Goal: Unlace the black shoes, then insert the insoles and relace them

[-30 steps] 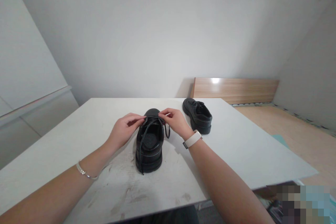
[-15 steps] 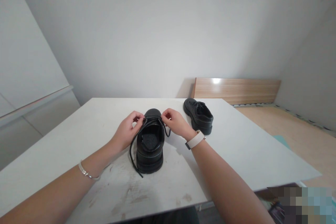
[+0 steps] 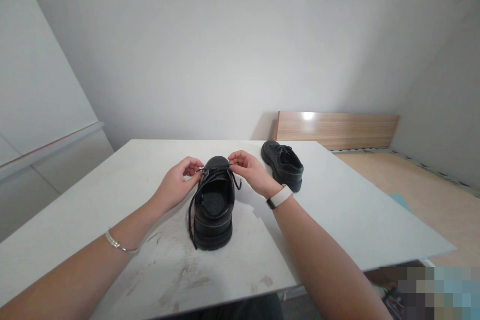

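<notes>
A black lace-up shoe (image 3: 213,232) stands upright on the white table, its heel towards me and its toe pointing away. My left hand (image 3: 180,180) is at the left of the lacing, thumb and fingertips pinching the black shoelace (image 3: 191,215). On the other side, my right hand (image 3: 252,172) pinches the lace too, between thumb and index finger. Between the two hands the lace runs across the front of the shoe opening. One loose end hangs down the left side to the table; a shorter end hangs on the right.
The second black shoe (image 3: 287,167) stands farther back on the right, behind my right wrist. Dark smudges mark the white table (image 3: 150,280) near its front edge. A wooden board (image 3: 337,127) leans by the wall. Blurred items lie below the table's right corner.
My left hand has shifted slightly left and its fingers have spread somewhat. My right hand's fingers have also loosened out a little. The hanging left lace end has moved slightly left and up.
</notes>
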`<act>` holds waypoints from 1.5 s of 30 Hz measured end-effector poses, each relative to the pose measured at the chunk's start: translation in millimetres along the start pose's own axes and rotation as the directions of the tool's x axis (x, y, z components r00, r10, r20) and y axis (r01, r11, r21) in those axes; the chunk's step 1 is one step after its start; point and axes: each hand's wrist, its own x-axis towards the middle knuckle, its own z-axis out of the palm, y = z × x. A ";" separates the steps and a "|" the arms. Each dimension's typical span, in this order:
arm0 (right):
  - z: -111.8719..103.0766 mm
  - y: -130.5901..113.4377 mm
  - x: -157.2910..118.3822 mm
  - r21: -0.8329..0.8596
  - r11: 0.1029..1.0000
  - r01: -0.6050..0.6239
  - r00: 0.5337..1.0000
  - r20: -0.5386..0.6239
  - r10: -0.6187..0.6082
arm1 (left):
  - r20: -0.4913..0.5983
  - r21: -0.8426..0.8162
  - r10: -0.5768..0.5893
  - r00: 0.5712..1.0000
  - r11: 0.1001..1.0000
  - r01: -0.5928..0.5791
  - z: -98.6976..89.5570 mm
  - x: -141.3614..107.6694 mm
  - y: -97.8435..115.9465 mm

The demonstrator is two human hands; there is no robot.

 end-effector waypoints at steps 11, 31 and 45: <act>-3.5 3.5 1.9 -0.143 0.990 0.002 0.997 -0.072 -0.013 | -0.056 -0.237 -0.047 0.997 0.971 0.033 -4.2 -2.9 14.6; 0.8 -0.4 3.1 0.004 0.987 -0.160 0.956 -0.250 0.156 | 0.149 0.311 0.093 0.984 0.941 -0.136 -11.4 2.5 3.6; -4.0 -18.1 -6.6 -0.191 0.979 0.074 0.869 -0.469 -0.157 | -0.033 -0.557 -0.137 0.990 0.825 0.096 -17.7 0.4 20.7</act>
